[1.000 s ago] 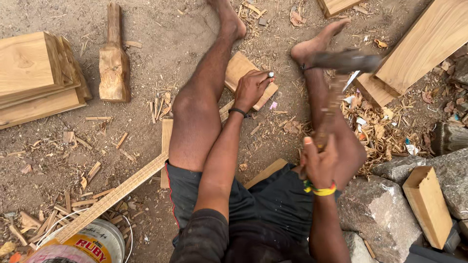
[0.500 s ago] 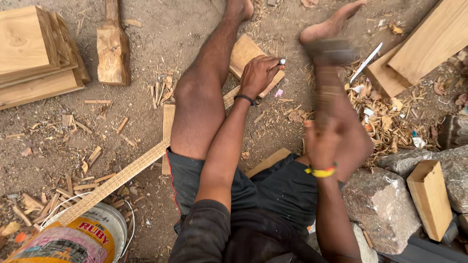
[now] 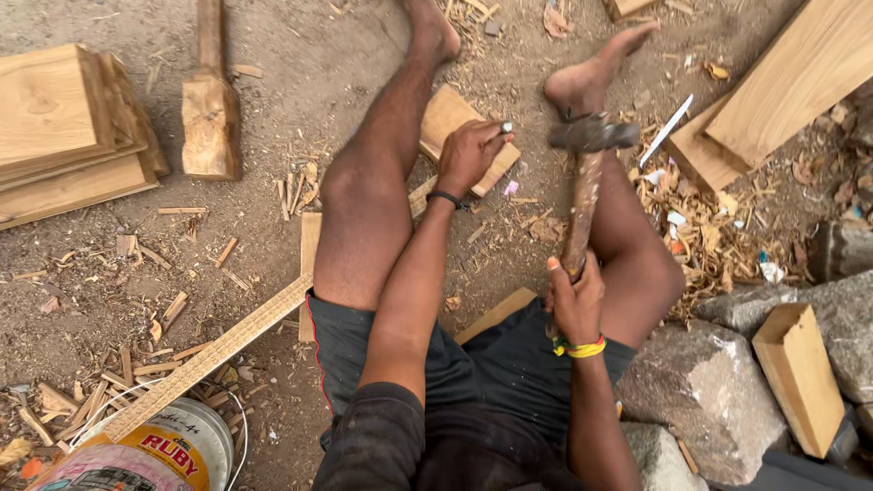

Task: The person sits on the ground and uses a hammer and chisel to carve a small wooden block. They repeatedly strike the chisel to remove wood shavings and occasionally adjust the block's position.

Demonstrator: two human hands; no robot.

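While your right hand [image 3: 575,305] grips hammer [image 3: 587,173] mid-frame, your left hand [image 3: 468,155] pinches chisel [image 3: 503,129] on wood block [image 3: 459,136].

Wooden-handled hammer [image 3: 584,182] raised, dark head blurred; small metal chisel [image 3: 505,128] upright on pale wooden block [image 3: 452,123] between the legs

We see pale tan wood block [image 3: 459,136], a dark grey hammer head [image 3: 593,135] on brown handle, yellow-green wristband [image 3: 582,347], black shorts [image 3: 482,364], and red-yellow bucket [image 3: 164,450] lower left.
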